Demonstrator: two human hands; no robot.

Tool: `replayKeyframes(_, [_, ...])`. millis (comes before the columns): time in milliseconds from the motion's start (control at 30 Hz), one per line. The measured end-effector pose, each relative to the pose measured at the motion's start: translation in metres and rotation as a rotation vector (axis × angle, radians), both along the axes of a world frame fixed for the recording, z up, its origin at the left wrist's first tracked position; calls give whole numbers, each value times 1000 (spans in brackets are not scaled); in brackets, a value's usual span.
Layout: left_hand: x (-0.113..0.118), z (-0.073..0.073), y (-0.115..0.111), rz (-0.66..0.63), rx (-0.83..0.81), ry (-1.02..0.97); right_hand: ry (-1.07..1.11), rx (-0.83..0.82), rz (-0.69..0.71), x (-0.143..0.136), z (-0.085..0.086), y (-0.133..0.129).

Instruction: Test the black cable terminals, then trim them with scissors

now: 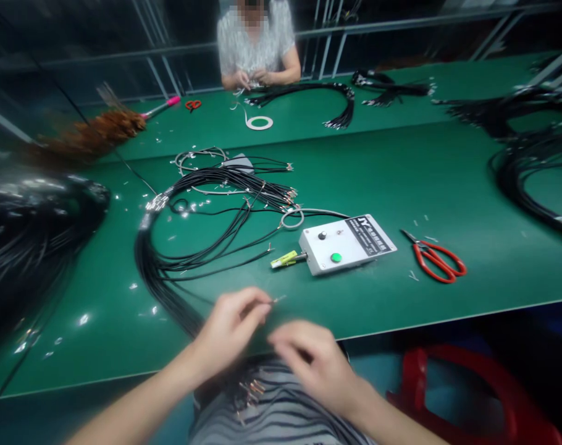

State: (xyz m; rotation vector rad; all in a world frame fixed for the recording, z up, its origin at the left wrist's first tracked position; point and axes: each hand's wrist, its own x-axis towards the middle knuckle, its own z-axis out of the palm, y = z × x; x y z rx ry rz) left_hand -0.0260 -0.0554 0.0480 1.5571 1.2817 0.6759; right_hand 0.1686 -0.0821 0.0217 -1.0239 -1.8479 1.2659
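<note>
My left hand [234,324] is closed in a pinch above the front of the green table. A thin wire end [278,299] sticks out past its fingertips to the right. Close by on the right, my right hand [315,358] is slightly blurred, thumb and fingers drawn together; whatever they pinch is too small to make out. A curved bundle of black cables [145,247] runs along the table and down behind my left hand. Beyond my hands lies a white control box [330,250] with a knob and green button; a yellow-tagged tip [285,259] juts from its left side.
Red-handled snips [436,259] lie right of the box. More black cables lie left [44,241] and right [512,179]. Across the table, a person [257,49] works near a tape roll [259,123] and orange scissors [192,105]. A red chair [415,377] stands lower right.
</note>
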Motion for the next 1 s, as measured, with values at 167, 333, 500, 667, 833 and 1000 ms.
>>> replayKeyframes(167, [4,0,-3,34,25,12,430,-596,-307,2,6,34])
replayKeyframes(333, [8,-4,-5,79,92,41,677,-851,-273,-11,5,33])
replayKeyframes(500, [9,-5,-5,107,98,9,822,-993,-240,-18,-4,25])
replayKeyframes(667, [10,-6,-5,100,125,48,834,-966,-253,-14,0,32])
replayKeyframes(833, [11,-9,-7,146,119,6,830,-954,-279,-24,-3,25])
replayKeyframes(1000, [12,-10,-6,196,55,-75,871,-934,-372,-30,-9,19])
